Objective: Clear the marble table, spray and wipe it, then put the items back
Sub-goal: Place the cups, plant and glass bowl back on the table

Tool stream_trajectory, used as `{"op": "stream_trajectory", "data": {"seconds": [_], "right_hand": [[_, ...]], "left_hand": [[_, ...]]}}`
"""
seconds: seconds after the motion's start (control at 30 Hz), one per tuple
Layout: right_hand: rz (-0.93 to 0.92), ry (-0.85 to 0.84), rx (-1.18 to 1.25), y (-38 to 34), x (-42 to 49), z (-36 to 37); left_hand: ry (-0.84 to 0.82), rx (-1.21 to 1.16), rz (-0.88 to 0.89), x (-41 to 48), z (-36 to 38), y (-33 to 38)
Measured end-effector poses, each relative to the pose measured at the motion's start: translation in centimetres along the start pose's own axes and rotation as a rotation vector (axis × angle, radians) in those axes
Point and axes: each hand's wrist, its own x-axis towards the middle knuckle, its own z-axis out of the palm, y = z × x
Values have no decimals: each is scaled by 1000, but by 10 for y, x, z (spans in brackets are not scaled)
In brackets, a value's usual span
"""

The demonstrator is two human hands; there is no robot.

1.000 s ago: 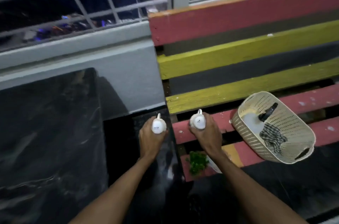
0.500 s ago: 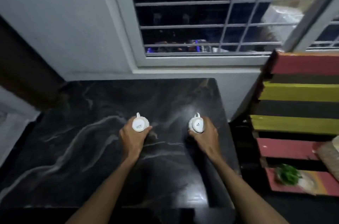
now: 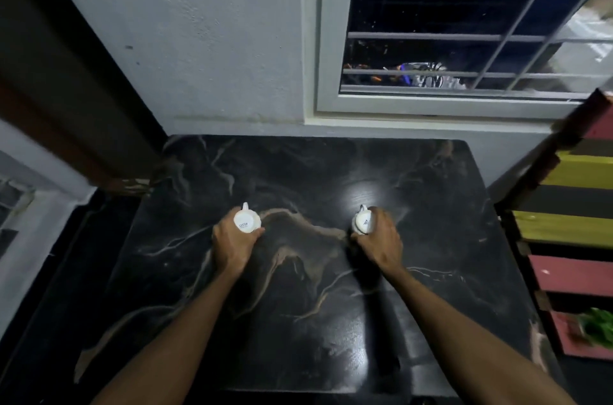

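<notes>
The fingers point(image 3: 221, 229) of our left hand point(image 3: 234, 245) are curled round a small white cup point(image 3: 247, 222). We hold it bottom-up, so its round base with a bit of dark print faces us and its handle points away toward the wall point(image 3: 199, 39). The fingers point(image 3: 381, 217) of our right hand point(image 3: 378, 243) wrap a second white cup point(image 3: 364, 222) the same way, with its base up and turned a little to the left and its handle on the far side. Neither hand has any slack: both are closed firmly on their cups

The two cups sit over the middle of the dark marble desk point(image 3: 298, 172), well apart from each other, with a pale brown vein in the stone running between them. Our hands hide the rims, so we cannot tell whether the cups touch the desk. A bright patch of glare lies on the marble just beyond the second white cup

The far edge of the desk meets the pale wall, below a white-framed window point(image 3: 464, 39) with bars. To the right of the desk stand coloured slats point(image 3: 577, 229) in red, yellow and a dark shade. A blurred green plant point(image 3: 597, 326) rests on a lower red slat near the picture's right edge
</notes>
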Motion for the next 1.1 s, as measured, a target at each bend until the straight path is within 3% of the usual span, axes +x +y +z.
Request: {"op": "stream_trajectory", "data": {"seconds": [0.33,0.7,0.83,0.97,1.1], "right_hand": [[81,122,79,2,23,2],[73,-27,150,18,12,-22],[-12,15,201,31,-18,-53],[-44,155,215,76,-46,-103],[29,279,211,152,-58,-172]], "left_hand": [[-54,-62,9,15,8,-6],[-180,-89,-9,0,0,7],[-85,-34,108,-33,3,31],[-25,1,358,-89,40,89],[-147,-62,578,-165,115,175]]}}
